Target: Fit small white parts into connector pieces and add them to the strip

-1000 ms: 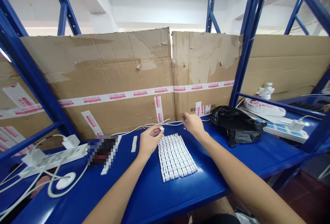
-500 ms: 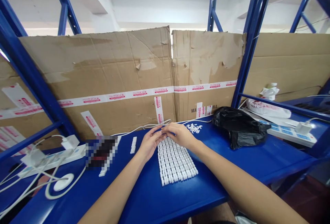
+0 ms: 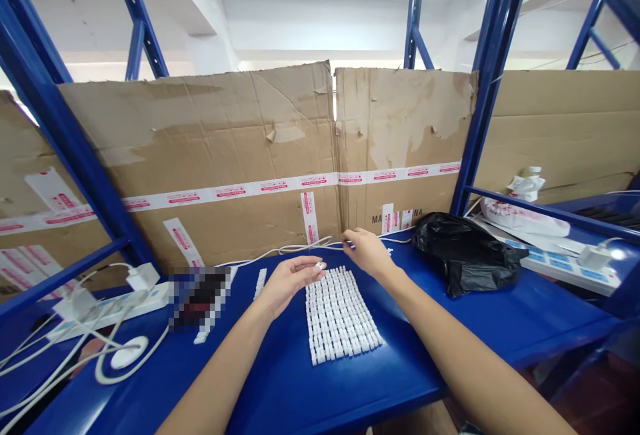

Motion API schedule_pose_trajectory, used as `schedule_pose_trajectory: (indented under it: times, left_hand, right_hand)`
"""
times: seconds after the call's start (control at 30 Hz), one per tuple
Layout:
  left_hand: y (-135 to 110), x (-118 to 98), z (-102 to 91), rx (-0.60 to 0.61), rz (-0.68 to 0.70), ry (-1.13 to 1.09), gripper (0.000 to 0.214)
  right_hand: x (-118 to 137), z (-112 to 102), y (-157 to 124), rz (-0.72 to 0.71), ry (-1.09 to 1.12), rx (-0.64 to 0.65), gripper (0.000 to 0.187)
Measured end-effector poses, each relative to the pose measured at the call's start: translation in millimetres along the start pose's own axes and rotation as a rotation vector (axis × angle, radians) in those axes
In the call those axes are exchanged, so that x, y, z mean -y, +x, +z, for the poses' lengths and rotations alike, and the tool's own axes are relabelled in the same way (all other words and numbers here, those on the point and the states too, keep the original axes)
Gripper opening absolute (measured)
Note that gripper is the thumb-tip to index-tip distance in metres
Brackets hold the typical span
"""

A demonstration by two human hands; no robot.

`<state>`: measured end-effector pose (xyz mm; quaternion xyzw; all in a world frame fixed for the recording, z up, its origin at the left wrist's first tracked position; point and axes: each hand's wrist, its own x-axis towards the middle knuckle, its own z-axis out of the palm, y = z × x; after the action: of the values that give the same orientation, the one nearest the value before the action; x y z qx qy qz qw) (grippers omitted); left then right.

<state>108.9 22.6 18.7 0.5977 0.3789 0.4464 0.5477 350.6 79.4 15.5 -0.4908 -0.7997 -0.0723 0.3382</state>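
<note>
My left hand (image 3: 293, 279) pinches a small white plastic piece (image 3: 319, 266) between thumb and fingertips, over the far left corner of a block of white pieces. That block (image 3: 343, 318) lies on the blue table in close, even rows. To its right and farther back, my right hand (image 3: 367, 253) is bent with its fingers curled together; whatever is in them, if anything, is hidden. It covers most of a loose pile of small white pieces, of which a bit (image 3: 391, 250) shows at its right. A short white strip of pieces (image 3: 261, 283) lies left of my left hand.
A black plastic bag (image 3: 465, 255) sits on the right of the blue table (image 3: 285, 381). Power strips (image 3: 110, 308) with white cables stand at the left, beside a pixelated dark object (image 3: 200, 298). Cardboard panels (image 3: 240, 135) and blue shelf posts close off the back.
My hands have parted: the right has moved right over the loose pile, while the left stays near the block with a white piece showing in its fingertips. The view has shifted slightly.
</note>
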Motion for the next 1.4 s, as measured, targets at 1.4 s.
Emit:
schedule_pose_trajectory:
  times: [1.4]
  left_hand:
    - [-75.4,16.6,-87.7,-0.486,-0.164,1.179,0.066]
  right_hand:
    - [-16.5,20.2,-9.7,-0.167,0.17,0.204,0.029]
